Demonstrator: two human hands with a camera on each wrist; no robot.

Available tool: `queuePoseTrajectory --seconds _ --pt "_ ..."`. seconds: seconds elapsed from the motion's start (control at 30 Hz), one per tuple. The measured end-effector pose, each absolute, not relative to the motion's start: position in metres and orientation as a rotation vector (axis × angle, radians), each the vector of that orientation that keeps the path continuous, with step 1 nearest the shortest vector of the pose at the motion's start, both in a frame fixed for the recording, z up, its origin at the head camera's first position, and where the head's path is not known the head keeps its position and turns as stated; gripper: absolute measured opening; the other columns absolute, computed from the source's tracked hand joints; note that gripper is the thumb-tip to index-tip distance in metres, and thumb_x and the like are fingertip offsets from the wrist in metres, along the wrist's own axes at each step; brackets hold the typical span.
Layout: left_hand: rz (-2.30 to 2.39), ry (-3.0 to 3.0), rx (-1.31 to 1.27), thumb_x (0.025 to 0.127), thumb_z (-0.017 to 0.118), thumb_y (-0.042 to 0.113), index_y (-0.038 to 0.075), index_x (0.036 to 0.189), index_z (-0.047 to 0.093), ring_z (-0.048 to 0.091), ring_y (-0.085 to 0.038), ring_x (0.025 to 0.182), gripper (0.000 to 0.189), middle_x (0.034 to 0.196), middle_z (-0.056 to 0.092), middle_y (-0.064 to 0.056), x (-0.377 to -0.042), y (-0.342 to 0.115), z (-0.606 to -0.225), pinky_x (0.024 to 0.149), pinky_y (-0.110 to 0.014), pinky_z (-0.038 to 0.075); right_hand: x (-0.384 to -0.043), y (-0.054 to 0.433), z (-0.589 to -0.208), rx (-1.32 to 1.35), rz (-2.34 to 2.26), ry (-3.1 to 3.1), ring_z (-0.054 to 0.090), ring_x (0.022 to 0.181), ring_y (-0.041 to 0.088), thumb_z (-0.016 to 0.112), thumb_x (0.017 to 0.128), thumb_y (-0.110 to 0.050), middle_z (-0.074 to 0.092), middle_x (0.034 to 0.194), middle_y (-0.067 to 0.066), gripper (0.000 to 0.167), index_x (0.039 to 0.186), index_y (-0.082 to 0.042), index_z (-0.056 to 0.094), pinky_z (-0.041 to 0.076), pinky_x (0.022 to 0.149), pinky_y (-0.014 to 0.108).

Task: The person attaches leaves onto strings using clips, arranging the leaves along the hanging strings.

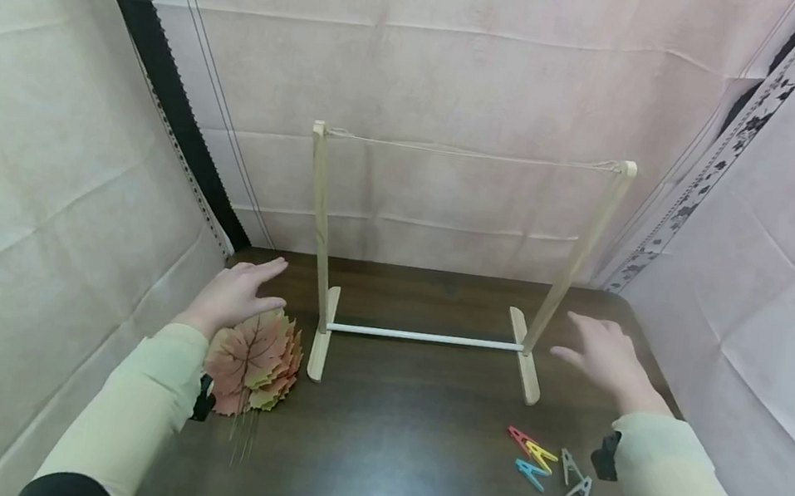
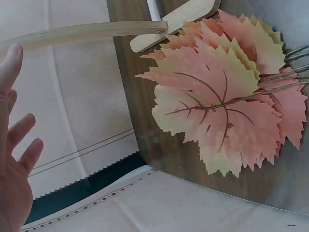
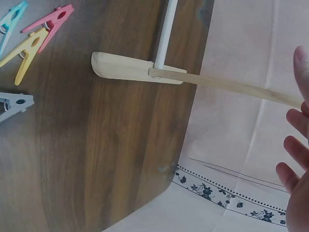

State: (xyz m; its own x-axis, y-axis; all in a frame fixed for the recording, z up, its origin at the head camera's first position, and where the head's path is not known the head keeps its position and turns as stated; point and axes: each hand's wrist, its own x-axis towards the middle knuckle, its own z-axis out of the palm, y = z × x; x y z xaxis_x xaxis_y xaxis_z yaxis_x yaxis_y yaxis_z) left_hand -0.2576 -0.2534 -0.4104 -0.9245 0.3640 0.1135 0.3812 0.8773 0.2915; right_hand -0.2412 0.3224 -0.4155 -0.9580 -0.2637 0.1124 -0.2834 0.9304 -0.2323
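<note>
My left hand (image 1: pixel 234 298) hovers to the left of a wooden stand, its fingers stretched out and nothing in them. Below it lies a stack of artificial autumn leaves (image 1: pixel 248 362) with thin wire stems; the left wrist view shows their pink and yellow-green leaves (image 2: pixel 217 111) close up. On the other side, my right hand (image 1: pixel 607 358) is held in the air beside the stand's right post, fingers apart and holding nothing. Nearer to me on the right lie several clothespins: a red clothespin (image 1: pixel 520 439), a yellow clothespin (image 1: pixel 540 454), a blue clothespin (image 1: pixel 530 472) and grey ones (image 1: pixel 582 491).
The wooden stand (image 1: pixel 321 225) has two leaning posts, flat feet (image 1: pixel 524 357), a white crossbar (image 1: pixel 425 337) low down and a string (image 1: pixel 455 152) strung between the tops. It stands on a dark wooden table (image 1: pixel 379 447). Pale cloth walls (image 1: pixel 465 81) enclose the back and both sides.
</note>
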Motion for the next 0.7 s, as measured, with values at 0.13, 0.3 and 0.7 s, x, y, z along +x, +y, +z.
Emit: queuePoseTrajectory --seconds 0.13,0.3,0.7 --pt "-0.501 -3.005 -0.572 0.089 0.064 0.029 0.010 0.142 0.041 0.044 -0.040 0.119 0.061 0.139 0.046 -0.013 -0.254 -0.256 -0.411 0.097 -0.061 0.029 -0.239 0.322 -0.417 0.421 0.411 -3.036 0.034 0.118 0.053 0.066 0.085 -0.042 0.044 0.135 0.027 0.073 0.136 0.005 0.042 0.022 0.091 0.070" --pt "-0.541 -3.015 -0.515 0.090 0.063 0.022 0.011 0.140 0.045 0.045 -0.038 0.114 0.054 0.125 0.058 -0.013 -0.248 -0.260 -0.416 0.093 -0.061 0.030 -0.238 0.322 -0.427 0.454 0.386 -3.024 0.039 0.115 0.052 0.068 0.085 -0.032 0.048 0.131 0.027 0.064 0.133 0.004 0.046 0.026 0.091 0.068" --pt "-0.602 -2.985 -0.469 0.089 0.063 0.021 0.011 0.126 0.057 0.044 -0.036 0.111 0.039 0.126 0.057 -0.013 -0.236 -0.274 -0.438 0.088 -0.058 0.030 -0.229 0.319 -0.457 0.494 0.476 -2.933 0.051 0.108 0.045 0.068 0.085 -0.026 0.058 0.120 0.025 0.050 0.122 0.005 0.056 0.032 0.093 0.059"
